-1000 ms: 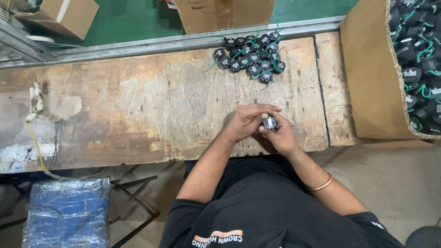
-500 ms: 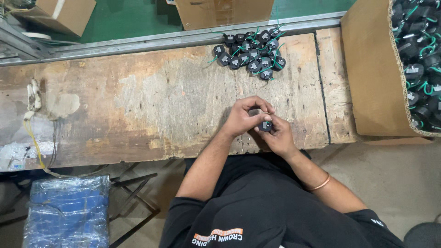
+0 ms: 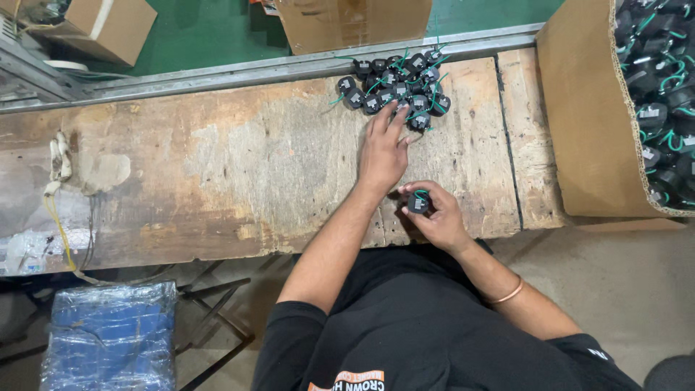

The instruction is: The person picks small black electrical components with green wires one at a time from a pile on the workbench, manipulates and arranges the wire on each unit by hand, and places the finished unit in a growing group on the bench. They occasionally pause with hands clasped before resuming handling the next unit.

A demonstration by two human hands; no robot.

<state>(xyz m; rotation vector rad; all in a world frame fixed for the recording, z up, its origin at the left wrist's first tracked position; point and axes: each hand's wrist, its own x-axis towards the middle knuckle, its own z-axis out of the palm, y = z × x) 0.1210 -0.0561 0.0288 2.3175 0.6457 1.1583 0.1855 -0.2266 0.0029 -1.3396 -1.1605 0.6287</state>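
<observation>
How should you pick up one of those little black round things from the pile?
Pinch a black part at the near edge of the pile by its round sides, from above. The left hand reaches there. Avoid the tangled green wires; the right hand holds one by its body.

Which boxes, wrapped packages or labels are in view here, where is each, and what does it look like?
Large cardboard box: right of the bench, brown, open-topped, full of small black parts with green wires.
Cardboard box: on the green floor beyond the bench, brown, cut off by the frame's top edge.
Cardboard box: top left, brown with pale tape.
Wrapped bundle: bottom left under the bench, blue, in clear film.
Small pale labels: on the black parts in the large box.
</observation>
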